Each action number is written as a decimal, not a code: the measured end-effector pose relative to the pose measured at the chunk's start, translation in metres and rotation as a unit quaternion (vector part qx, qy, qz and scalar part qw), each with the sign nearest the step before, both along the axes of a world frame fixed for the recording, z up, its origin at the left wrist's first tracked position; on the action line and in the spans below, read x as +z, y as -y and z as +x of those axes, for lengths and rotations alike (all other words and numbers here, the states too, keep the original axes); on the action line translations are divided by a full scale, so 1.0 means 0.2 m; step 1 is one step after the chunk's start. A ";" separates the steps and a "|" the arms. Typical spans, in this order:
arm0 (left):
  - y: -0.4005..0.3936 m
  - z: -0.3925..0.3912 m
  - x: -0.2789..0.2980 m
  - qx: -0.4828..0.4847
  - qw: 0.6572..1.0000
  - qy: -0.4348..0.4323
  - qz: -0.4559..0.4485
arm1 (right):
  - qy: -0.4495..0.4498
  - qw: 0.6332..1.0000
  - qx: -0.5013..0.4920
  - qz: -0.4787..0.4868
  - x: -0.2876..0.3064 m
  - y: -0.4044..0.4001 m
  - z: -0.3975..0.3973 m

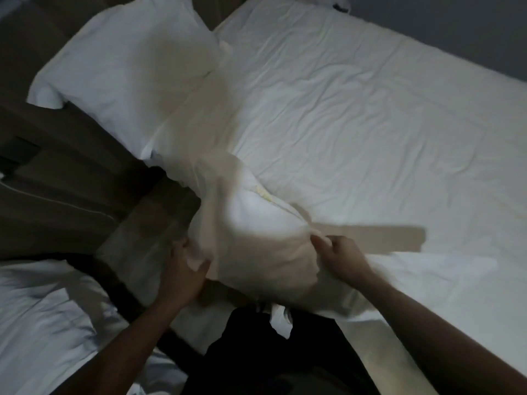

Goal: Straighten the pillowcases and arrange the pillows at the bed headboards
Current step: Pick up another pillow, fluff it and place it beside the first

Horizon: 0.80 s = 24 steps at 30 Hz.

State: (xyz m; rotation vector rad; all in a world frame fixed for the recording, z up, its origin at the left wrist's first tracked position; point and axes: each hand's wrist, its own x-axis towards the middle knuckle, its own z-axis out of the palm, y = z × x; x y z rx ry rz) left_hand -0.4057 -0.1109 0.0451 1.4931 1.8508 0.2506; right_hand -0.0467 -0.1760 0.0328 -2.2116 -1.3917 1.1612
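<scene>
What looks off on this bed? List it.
The near pillow, held by the left hand and right hand, lies askew with loose, bunched casing. The far pillow already sits at the headboard. The sheet is wrinkled.

Left hand [182, 269] fingertips buried in pillowcase [256, 246] folds, motion-blurred; second bed [42, 317] cut by left edge; dark item on the headboard side [20, 152] unreadable; bundle at top edge [328, 0] cropped

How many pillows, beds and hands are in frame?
Pillows: 2, one at the headboard, one held
Beds: 2, main, second at lower left
Hands: 2, left, right
Total: 6
</scene>
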 end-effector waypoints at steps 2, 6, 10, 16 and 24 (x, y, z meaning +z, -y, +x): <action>0.06 0.10 0.09 -0.091 0.987 0.023 0.132 | 0.001 1.000 -0.017 0.007 0.03 0.11 -0.10; 0.22 0.43 0.33 -0.350 0.904 0.100 0.225 | 0.050 0.998 -0.025 0.030 0.10 0.22 -0.23; 0.28 0.68 0.34 -0.570 0.792 -0.033 0.217 | 0.015 0.998 -0.024 0.061 0.20 0.39 -0.23; 0.42 0.90 0.21 -0.679 0.683 -0.086 0.254 | 0.025 0.998 -0.012 0.058 0.32 0.88 -0.03; 1.18 1.26 0.24 -0.628 0.735 -0.037 0.252 | 0.027 0.992 -0.049 0.113 0.31 1.86 0.46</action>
